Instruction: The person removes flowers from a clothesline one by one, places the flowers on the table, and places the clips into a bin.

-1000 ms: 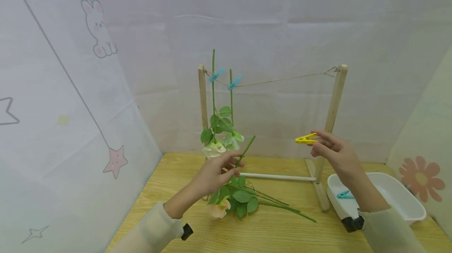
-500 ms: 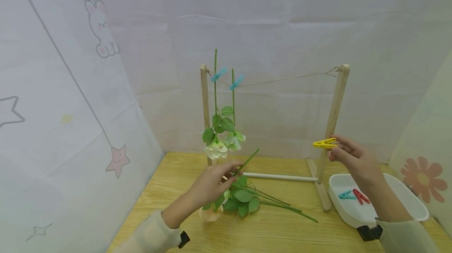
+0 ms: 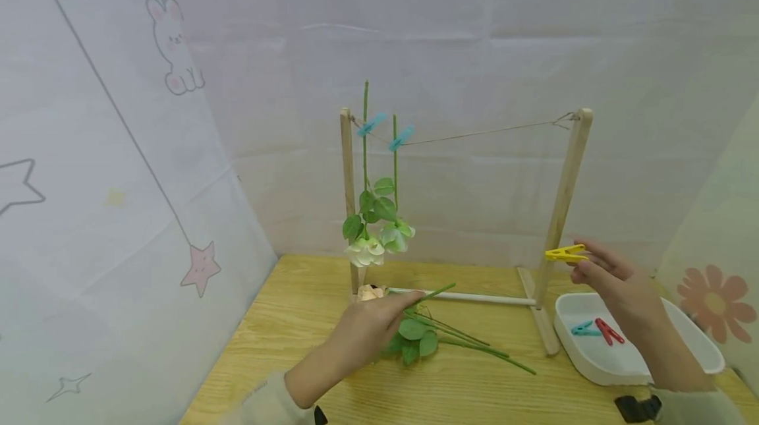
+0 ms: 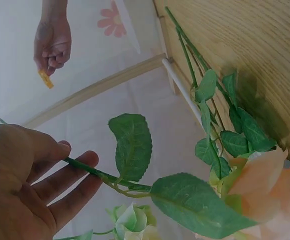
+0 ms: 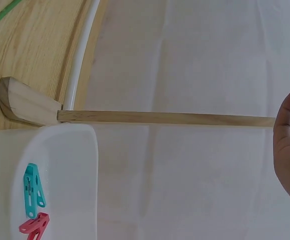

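My left hand [image 3: 358, 333] pinches the green stem [image 4: 82, 165] of an artificial flower between thumb and fingers. Two leaves [image 4: 133, 147] branch off the stem, which leads toward a peach bloom [image 4: 267, 192] in the left wrist view. Seen from the head, the stem's free end [image 3: 441, 290] points up and right. My right hand [image 3: 622, 293] holds a yellow clothespin [image 3: 565, 254] by its handle ends, in front of the rack's right post. More green stems with leaves [image 3: 418, 339] lie on the table [image 3: 462, 392] beneath my left hand, which partly hides them.
A wooden rack [image 3: 563, 194] carries a string [image 3: 474, 135]. Two pale flowers [image 3: 364, 252] hang head down from it by blue clothespins [image 3: 371, 125]. A white basin [image 3: 599, 372] at the right contains a blue clothespin [image 5: 31, 190] and a red clothespin [image 3: 609, 331].
My right hand has moved right and slightly down with the yellow clothespin, uncovering the red one in the basin. My left hand has turned over, and the held stem now lies flatter and lower.
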{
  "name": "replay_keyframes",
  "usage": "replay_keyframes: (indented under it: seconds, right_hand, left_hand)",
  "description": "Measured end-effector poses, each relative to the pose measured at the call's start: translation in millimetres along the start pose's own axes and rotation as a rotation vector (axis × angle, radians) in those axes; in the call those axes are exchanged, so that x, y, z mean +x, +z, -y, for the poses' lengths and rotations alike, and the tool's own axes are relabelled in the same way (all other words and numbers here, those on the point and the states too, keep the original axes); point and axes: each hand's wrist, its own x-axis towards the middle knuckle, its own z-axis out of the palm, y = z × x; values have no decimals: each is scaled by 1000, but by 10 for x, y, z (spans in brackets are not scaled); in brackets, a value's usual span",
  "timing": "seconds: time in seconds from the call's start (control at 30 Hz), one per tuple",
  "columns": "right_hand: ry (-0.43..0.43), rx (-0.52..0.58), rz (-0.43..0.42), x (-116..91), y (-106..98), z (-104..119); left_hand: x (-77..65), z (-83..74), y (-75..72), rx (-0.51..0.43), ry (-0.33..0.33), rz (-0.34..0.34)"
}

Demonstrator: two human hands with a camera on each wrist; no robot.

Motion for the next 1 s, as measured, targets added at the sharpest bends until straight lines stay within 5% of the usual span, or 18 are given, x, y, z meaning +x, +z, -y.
replay_keyframes:
  seconds: [0.57, 1.0]
  right_hand:
    - [-8, 113, -3, -230, -219, -113]
    - [-11, 142, -8, -415, -458, -230]
  left_hand:
    - [-222, -241, 389, 293, 155, -32]
    - [-239, -421, 570, 456, 255, 78]
